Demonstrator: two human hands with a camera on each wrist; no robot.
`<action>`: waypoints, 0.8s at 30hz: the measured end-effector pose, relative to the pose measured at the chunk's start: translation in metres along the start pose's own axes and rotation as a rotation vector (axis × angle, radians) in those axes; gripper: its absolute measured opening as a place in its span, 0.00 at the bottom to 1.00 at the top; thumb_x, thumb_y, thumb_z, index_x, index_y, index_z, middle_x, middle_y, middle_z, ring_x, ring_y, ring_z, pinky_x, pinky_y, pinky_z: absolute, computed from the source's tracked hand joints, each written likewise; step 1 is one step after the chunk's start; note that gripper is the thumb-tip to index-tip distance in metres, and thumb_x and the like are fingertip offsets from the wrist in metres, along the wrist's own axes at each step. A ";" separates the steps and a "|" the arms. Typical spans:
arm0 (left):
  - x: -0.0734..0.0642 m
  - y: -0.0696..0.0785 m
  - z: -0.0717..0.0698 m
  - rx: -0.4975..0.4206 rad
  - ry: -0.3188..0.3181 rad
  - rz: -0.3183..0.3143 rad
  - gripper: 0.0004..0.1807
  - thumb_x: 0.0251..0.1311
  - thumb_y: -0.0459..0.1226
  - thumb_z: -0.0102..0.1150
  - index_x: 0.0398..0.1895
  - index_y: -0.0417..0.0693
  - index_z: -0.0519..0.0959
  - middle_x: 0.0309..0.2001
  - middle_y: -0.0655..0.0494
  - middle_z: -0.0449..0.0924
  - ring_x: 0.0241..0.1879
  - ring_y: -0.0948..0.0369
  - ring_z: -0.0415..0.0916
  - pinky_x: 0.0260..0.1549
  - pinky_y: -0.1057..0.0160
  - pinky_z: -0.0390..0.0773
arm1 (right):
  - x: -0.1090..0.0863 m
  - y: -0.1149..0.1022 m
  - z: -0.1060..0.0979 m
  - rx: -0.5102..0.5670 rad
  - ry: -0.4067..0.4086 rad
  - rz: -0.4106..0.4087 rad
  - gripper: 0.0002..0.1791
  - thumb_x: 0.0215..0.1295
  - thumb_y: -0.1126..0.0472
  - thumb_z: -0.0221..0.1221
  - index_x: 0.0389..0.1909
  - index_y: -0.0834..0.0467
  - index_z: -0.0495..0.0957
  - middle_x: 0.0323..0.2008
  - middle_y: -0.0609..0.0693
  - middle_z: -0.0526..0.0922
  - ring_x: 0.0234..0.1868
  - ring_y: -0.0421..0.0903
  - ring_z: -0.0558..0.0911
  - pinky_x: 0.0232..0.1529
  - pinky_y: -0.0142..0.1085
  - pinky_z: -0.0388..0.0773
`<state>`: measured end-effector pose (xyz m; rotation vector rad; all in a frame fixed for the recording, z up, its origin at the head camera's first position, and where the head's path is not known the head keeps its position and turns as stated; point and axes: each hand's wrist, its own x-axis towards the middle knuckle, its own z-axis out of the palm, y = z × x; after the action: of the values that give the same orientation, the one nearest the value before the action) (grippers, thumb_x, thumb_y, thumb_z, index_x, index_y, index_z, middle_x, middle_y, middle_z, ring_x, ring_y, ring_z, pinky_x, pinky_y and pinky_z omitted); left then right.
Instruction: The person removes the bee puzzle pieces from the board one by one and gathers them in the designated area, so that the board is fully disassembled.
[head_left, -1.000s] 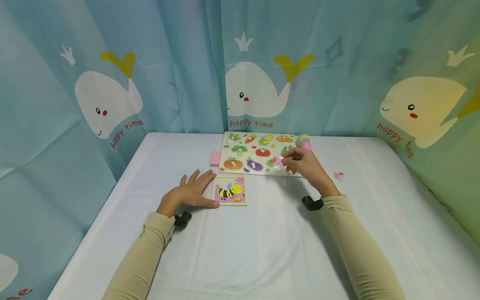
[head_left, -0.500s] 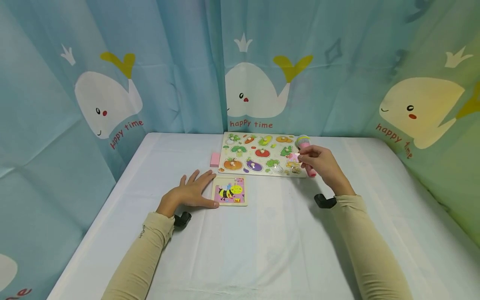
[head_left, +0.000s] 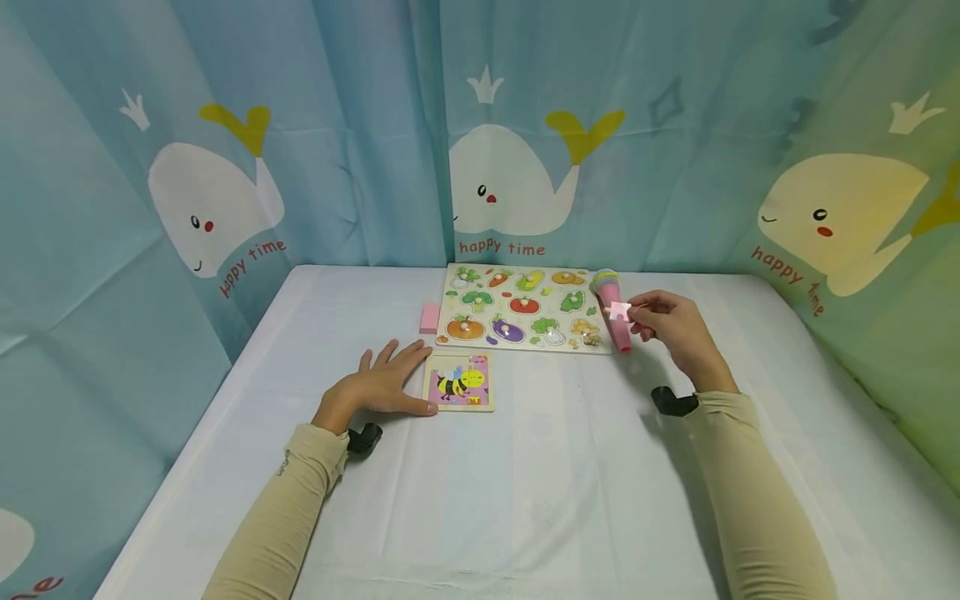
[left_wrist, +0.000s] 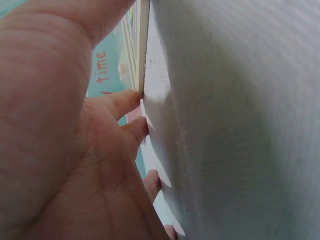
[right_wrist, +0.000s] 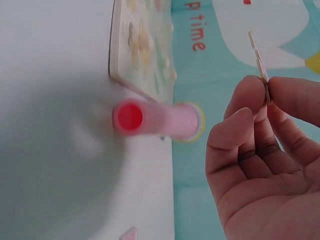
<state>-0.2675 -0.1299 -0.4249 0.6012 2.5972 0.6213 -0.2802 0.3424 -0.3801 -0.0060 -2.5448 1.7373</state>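
Note:
My right hand (head_left: 678, 333) pinches a small jigsaw piece (head_left: 619, 312) between thumb and fingertips, raised above the table. In the right wrist view the piece (right_wrist: 259, 57) shows edge-on. Behind it in the head view lies a pink toy microphone (head_left: 622, 337). My left hand (head_left: 378, 387) rests at the left side of a small wooden bee puzzle (head_left: 467, 408), fingers spread, with thumb and index finger touching its left corners. The bee picture has an unfilled light patch at its upper left. Another pink piece (right_wrist: 129, 234) lies on the table, partly cut off in the right wrist view.
A vegetable peg board (head_left: 491, 315) with knobbed pieces lies at the back of the table, beyond the bee puzzle. A pink block (head_left: 430, 318) sits at the board's left edge. A whale-printed curtain (head_left: 375, 167) stands behind the white-covered table.
My right hand has moved right with the jigsaw piece, from over the vegetable board to over the microphone, and the piece has turned its pale side to view. My left hand has stayed put.

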 end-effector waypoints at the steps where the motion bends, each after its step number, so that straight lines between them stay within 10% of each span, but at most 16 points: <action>1: 0.000 0.000 0.000 0.003 0.000 -0.003 0.62 0.59 0.61 0.72 0.89 0.50 0.50 0.88 0.48 0.39 0.85 0.40 0.26 0.75 0.30 0.25 | -0.001 0.000 -0.002 0.004 0.005 0.006 0.20 0.82 0.63 0.58 0.64 0.75 0.73 0.36 0.42 0.83 0.34 0.38 0.82 0.36 0.29 0.80; 24: -0.003 0.005 -0.004 0.014 -0.008 -0.012 0.62 0.59 0.61 0.72 0.89 0.49 0.49 0.88 0.47 0.39 0.84 0.39 0.26 0.75 0.28 0.26 | -0.012 0.020 -0.039 0.011 0.133 0.187 0.21 0.83 0.58 0.55 0.66 0.68 0.72 0.38 0.41 0.83 0.44 0.44 0.79 0.44 0.32 0.84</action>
<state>-0.2652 -0.1287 -0.4179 0.5910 2.5979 0.5957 -0.2669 0.3856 -0.3853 -0.3572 -2.5083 1.7458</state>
